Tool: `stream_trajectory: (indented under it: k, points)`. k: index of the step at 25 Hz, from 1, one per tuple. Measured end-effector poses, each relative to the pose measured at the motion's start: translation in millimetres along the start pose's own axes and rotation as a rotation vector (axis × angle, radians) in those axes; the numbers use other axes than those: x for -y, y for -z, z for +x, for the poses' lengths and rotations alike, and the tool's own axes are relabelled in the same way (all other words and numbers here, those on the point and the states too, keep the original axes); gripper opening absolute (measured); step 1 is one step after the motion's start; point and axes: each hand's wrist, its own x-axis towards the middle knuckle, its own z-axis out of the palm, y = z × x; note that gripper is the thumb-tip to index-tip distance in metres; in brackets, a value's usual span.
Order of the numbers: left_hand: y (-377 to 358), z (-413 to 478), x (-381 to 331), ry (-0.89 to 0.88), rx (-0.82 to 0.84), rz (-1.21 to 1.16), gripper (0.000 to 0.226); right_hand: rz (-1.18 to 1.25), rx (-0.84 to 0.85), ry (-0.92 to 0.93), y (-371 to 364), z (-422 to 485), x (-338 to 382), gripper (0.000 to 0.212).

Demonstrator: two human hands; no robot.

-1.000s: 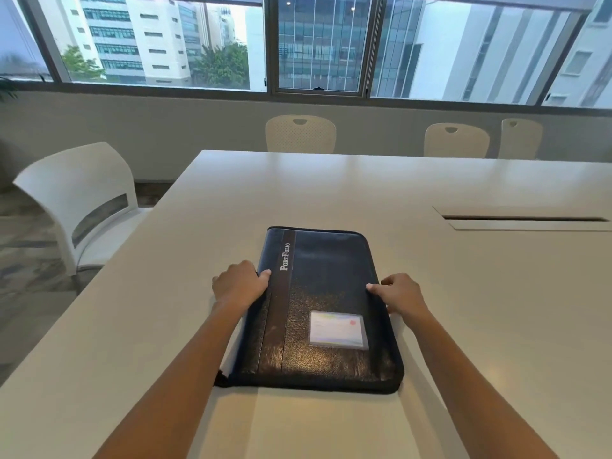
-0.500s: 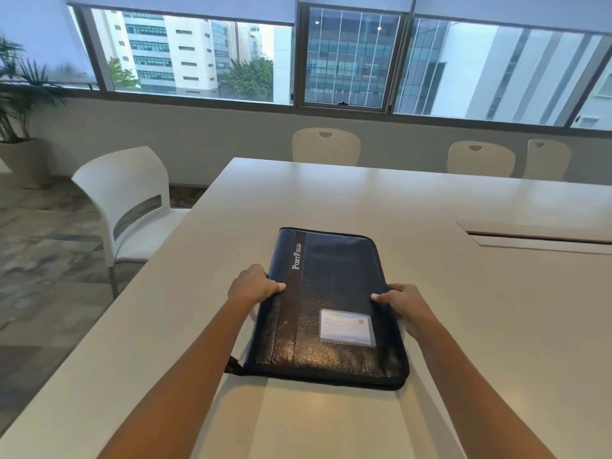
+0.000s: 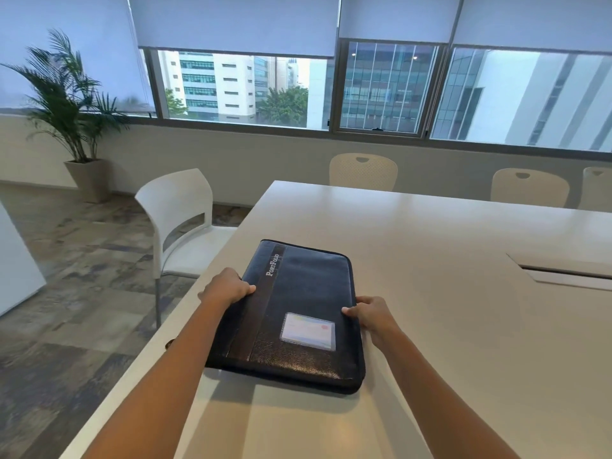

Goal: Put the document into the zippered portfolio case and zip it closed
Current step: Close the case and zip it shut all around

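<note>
Between the two hands, the zippered portfolio case (image 3: 298,313) lay closed and flat on the white tabletop (image 3: 430,233). The left hand (image 3: 225,289) gripped its left long edge, and the right hand (image 3: 367,314) gripped the right edge opposite. No document showed, and I could not tell whether one was inside. The case looked like dark grained leather, padded and rounded at the corners. A smoother band (image 3: 261,293) just right of the left hand read "PortFolio", and a clear card window (image 3: 308,331) sat just left of the right hand. It would likely handle as a stiff, fairly light slab, best held by both long edges, and might slide on the glossy top. Beyond the left hand stood a white moulded chair (image 3: 178,213).
</note>
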Motion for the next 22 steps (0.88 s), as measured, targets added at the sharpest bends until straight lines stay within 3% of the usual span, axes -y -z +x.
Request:
stream_trajectory:
  k: [9,13,22]
  points:
    - [12,38,24,0.049,0.023,0.023,0.041,-0.129,0.000,0.022,-36,17,11,0.032]
    - [0,44,32,0.096,0.011,0.201,0.038,-0.191,-0.027,0.018,-44,23,7,0.037]
    - [-9,31,33,0.032,-0.066,0.376,0.032,-0.423,-0.119,0.190,-51,24,-9,0.026]
